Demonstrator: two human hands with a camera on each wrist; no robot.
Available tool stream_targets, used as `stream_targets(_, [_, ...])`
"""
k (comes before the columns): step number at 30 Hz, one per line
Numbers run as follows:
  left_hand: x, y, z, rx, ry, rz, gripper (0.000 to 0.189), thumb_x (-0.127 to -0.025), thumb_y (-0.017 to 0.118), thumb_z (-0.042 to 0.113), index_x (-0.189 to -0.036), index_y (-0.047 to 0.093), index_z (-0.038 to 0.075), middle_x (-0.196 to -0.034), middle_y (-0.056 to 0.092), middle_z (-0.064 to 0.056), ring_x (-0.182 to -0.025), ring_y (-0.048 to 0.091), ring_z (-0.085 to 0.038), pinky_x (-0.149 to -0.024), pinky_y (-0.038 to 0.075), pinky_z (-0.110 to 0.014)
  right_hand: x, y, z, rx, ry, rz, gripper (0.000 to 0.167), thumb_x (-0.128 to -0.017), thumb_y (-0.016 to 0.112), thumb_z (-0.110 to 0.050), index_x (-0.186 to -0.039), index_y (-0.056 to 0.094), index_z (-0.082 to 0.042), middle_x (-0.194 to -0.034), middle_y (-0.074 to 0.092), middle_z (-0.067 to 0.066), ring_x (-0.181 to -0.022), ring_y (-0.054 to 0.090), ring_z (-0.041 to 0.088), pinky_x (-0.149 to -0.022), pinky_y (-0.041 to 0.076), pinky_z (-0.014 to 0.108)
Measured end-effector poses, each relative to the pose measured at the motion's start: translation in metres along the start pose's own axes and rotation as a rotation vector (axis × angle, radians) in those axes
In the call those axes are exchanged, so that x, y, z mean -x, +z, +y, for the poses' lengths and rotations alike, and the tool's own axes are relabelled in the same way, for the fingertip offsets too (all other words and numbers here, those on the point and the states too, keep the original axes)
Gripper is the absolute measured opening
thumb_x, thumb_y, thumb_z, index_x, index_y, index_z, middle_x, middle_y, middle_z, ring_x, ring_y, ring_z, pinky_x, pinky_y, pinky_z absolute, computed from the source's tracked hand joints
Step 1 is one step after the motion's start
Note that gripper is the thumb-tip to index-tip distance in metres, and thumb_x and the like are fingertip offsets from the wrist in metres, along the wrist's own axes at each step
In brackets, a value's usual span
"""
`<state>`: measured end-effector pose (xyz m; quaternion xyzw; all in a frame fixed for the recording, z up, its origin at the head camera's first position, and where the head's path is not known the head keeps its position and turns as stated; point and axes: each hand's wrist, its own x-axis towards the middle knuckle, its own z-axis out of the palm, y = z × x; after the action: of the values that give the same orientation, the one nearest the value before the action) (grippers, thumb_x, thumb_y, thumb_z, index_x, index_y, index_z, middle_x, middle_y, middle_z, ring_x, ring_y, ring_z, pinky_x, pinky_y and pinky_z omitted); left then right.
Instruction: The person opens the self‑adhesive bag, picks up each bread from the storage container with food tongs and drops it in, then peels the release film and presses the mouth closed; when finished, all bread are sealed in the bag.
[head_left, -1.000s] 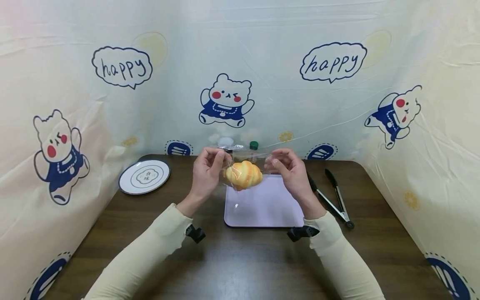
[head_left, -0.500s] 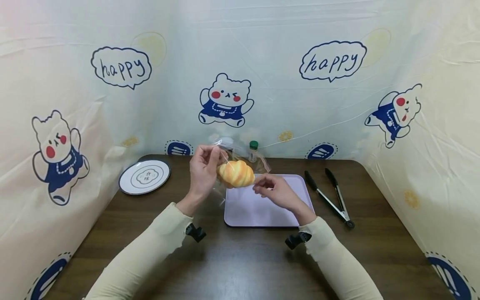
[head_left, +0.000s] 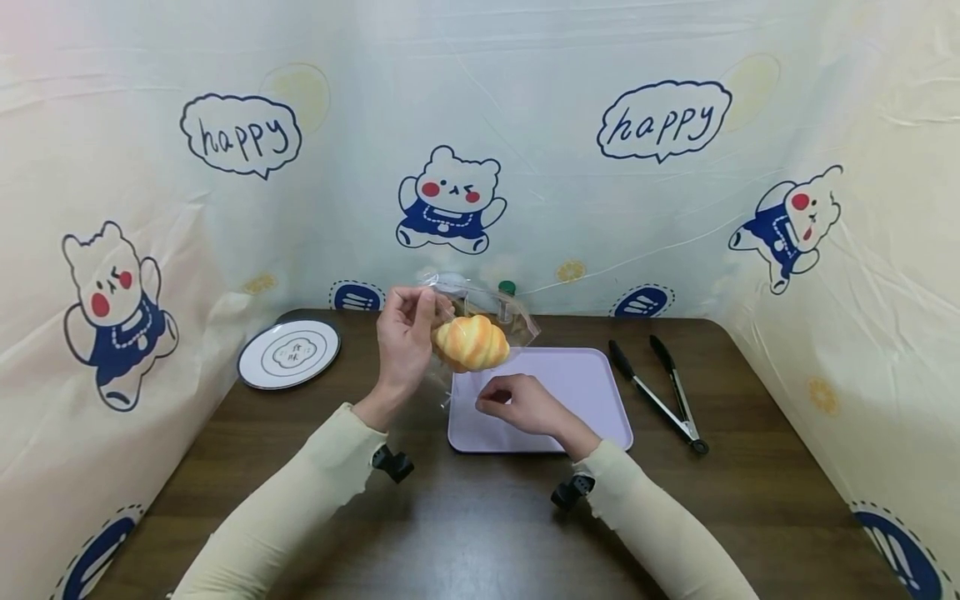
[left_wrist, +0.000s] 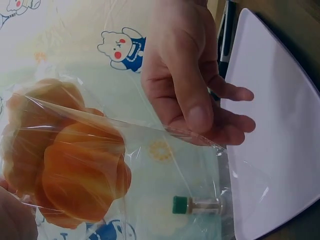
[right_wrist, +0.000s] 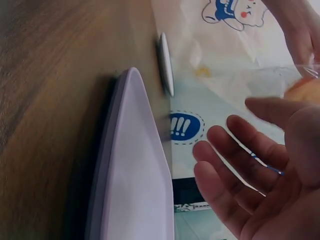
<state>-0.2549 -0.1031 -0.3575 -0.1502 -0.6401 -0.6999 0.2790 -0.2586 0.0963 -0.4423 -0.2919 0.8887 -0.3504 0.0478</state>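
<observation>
A clear plastic bag (head_left: 527,327) with a croissant (head_left: 472,343) inside hangs over the far left part of the lavender tray (head_left: 585,375). My left hand (head_left: 405,337) pinches the bag by its left side. Below the croissant, my right hand (head_left: 525,404) hovers above the tray, its fingers loosely bent. In the right wrist view the right thumb and fingers (right_wrist: 220,175) stand apart with nothing between them. The bag's film passes in front of the right fingertips in the left wrist view; whether they touch it I cannot tell.
Black-tipped tongs (head_left: 675,408) lie spread to the right of the tray. A white plate (head_left: 288,354) with a dark rim is at the far left. A small green-capped bottle (head_left: 507,289) stands at the back, beside a whitish object partly hidden by the bag. A printed cloth encloses the table.
My right hand has left the bag's right edge and moved down and left, below the croissant. My left hand has kept its pinch, shifting slightly left with the bag.
</observation>
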Motion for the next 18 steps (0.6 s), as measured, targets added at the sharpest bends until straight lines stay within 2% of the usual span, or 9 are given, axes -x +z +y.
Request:
stream_targets(4, [-0.001, 0.0, 0.001, 0.011, -0.002, 0.027, 0.019, -0.101, 0.059, 0.023, -0.104, 0.055, 0.004, -0.095, 0.068, -0.024, -0.082, 0.069, -0.016, -0.08, 0.061, -0.025, -0.001, 0.002, 0.0, 0.014, -0.044, 0.044, 0.009, -0.094, 0.067, -0.023, -0.091, 0.074, -0.018, -0.085, 0.072, -0.007, -0.084, 0.064, 0.005, -0.08, 0.056, 0.028])
stream_targets(7, [-0.001, 0.0, 0.012, -0.026, -0.022, 0.067, 0.019, -0.101, 0.058, 0.02, -0.105, 0.056, 0.001, -0.095, 0.068, -0.022, -0.086, 0.069, -0.028, -0.081, 0.061, -0.03, 0.002, -0.001, 0.0, -0.006, -0.05, 0.066, 0.009, -0.093, 0.066, -0.021, -0.09, 0.073, -0.016, -0.086, 0.073, -0.005, -0.085, 0.066, 0.007, -0.081, 0.058, 0.034])
stream_targets(8, [-0.001, 0.0, 0.017, -0.043, -0.031, 0.084, 0.018, -0.101, 0.059, 0.019, -0.104, 0.056, 0.001, -0.093, 0.07, -0.016, -0.088, 0.068, -0.032, -0.082, 0.061, -0.032, 0.002, -0.003, 0.001, -0.016, -0.045, 0.07, 0.01, -0.093, 0.066, -0.02, -0.09, 0.074, -0.015, -0.086, 0.073, -0.004, -0.085, 0.066, 0.008, -0.082, 0.058, 0.037])
stream_targets(10, [-0.001, -0.001, 0.026, -0.084, -0.05, 0.117, 0.016, -0.101, 0.059, 0.017, -0.103, 0.057, 0.001, -0.092, 0.07, -0.008, -0.088, 0.067, -0.03, -0.083, 0.06, -0.031, 0.005, -0.008, 0.001, -0.033, -0.02, 0.073, 0.01, -0.092, 0.066, -0.019, -0.089, 0.074, -0.015, -0.086, 0.072, -0.004, -0.084, 0.066, 0.008, -0.082, 0.058, 0.037])
stream_targets(12, [-0.001, -0.002, 0.034, -0.115, -0.062, 0.143, 0.015, -0.101, 0.058, 0.014, -0.104, 0.057, -0.001, -0.093, 0.07, -0.008, -0.088, 0.068, -0.025, -0.085, 0.059, -0.027, 0.007, -0.014, 0.002, -0.051, -0.001, 0.072, 0.011, -0.092, 0.065, -0.019, -0.088, 0.074, -0.014, -0.086, 0.072, -0.004, -0.084, 0.064, 0.008, -0.082, 0.058, 0.037])
stream_targets(14, [-0.003, -0.006, 0.029, -0.142, -0.053, 0.16, 0.017, -0.101, 0.058, 0.014, -0.105, 0.057, -0.002, -0.095, 0.07, -0.008, -0.087, 0.066, -0.014, -0.084, 0.056, -0.02, 0.009, -0.021, 0.004, -0.072, 0.017, 0.071, 0.01, -0.091, 0.066, -0.018, -0.086, 0.074, -0.015, -0.086, 0.072, -0.004, -0.083, 0.064, 0.009, -0.082, 0.058, 0.036])
stream_targets(15, [-0.004, -0.007, 0.025, -0.156, -0.049, 0.164, 0.019, -0.101, 0.058, 0.014, -0.107, 0.056, -0.004, -0.098, 0.07, -0.014, -0.087, 0.065, -0.011, -0.083, 0.055, -0.017, 0.01, -0.024, 0.005, -0.077, 0.025, 0.069, 0.009, -0.09, 0.066, -0.018, -0.084, 0.073, -0.017, -0.088, 0.073, -0.003, -0.084, 0.064, 0.009, -0.082, 0.057, 0.034])
stream_targets(16, [-0.004, -0.009, 0.022, -0.165, -0.044, 0.165, 0.021, -0.101, 0.057, 0.014, -0.109, 0.055, -0.006, -0.1, 0.068, -0.02, -0.087, 0.065, -0.013, -0.083, 0.054, -0.015, 0.011, -0.028, 0.006, -0.083, 0.032, 0.066, 0.009, -0.09, 0.066, -0.018, -0.083, 0.072, -0.017, -0.09, 0.074, -0.001, -0.085, 0.064, 0.009, -0.082, 0.058, 0.033])
stream_targets(18, [-0.006, -0.013, 0.013, -0.176, -0.046, 0.166, 0.024, -0.102, 0.057, 0.016, -0.111, 0.054, -0.006, -0.103, 0.068, -0.024, -0.089, 0.065, -0.018, -0.082, 0.055, -0.016, 0.013, -0.033, 0.007, -0.087, 0.05, 0.065, 0.01, -0.089, 0.065, -0.017, -0.08, 0.069, -0.02, -0.094, 0.075, 0.001, -0.089, 0.065, 0.01, -0.08, 0.058, 0.03])
